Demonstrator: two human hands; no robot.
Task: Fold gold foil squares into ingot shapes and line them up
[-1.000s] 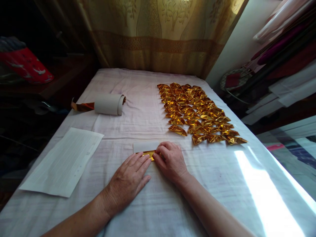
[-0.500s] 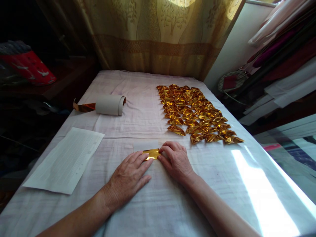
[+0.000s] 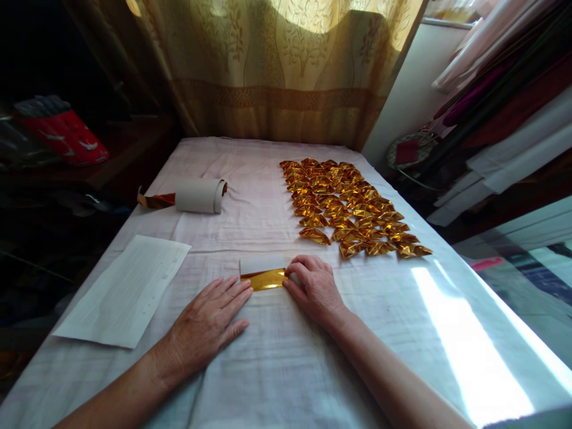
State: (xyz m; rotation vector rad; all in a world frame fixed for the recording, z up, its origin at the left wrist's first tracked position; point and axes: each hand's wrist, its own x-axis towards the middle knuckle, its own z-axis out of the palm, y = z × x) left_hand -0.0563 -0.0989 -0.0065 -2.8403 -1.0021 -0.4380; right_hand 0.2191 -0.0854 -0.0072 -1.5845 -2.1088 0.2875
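Note:
A sheet of gold foil paper [image 3: 264, 279] lies on the cloth in front of me, its lower part folded up to show shiny gold and its upper part showing a pale back. My left hand [image 3: 208, 319] rests flat, fingers stretched, with the fingertips at the foil's left end. At the other end, my right hand [image 3: 315, 289] pinches the foil's right edge between thumb and bent fingers. Several folded gold foil ingots [image 3: 342, 208] stand in rows beyond my right hand.
A grey roll [image 3: 199, 195] with gold foil inside and trailing out lies at the back left. Nearer sits a printed white sheet [image 3: 127, 292]. A patterned curtain [image 3: 277, 101] hangs behind the cloth-covered table [image 3: 250, 381]. Clothes [image 3: 504, 143] hang at right; a red container [image 3: 67, 137] stands at left.
My left hand has slid left along the foil's folded edge, baring more gold. My right hand stays at the right end. The whole view has shifted slightly.

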